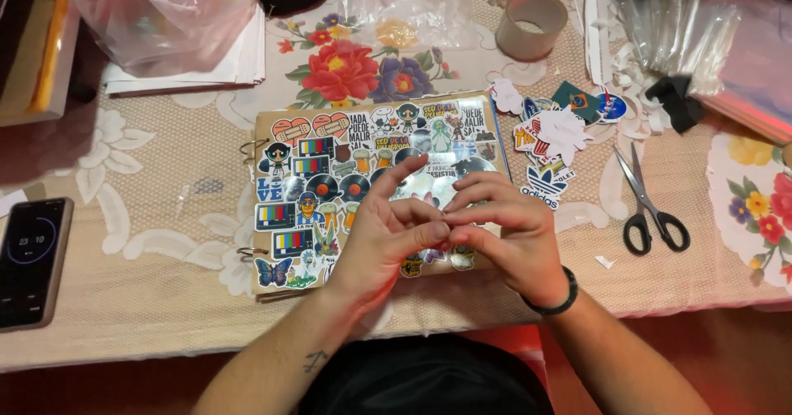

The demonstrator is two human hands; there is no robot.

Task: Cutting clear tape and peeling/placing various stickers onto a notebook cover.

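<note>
A table (148,250) with a lace and flower cloth fills the view. On its middle lies a ring-bound notebook (330,192), its cover crowded with stickers; everything else is placed from it. Above the notebook's left corner sit a crumpled plastic bag (165,15) and a stack of white paper (206,73). Far left of the notebook lies a dark phone (31,262). Above its right corner stands a tape roll (532,23). Just right of it lies a heap of loose stickers (553,134), then black-handled scissors (648,205). Over the notebook's lower right part, the left hand (384,246) and right hand (507,229) meet, fingertips pinched together; whether they grip something small I cannot tell.
</note>
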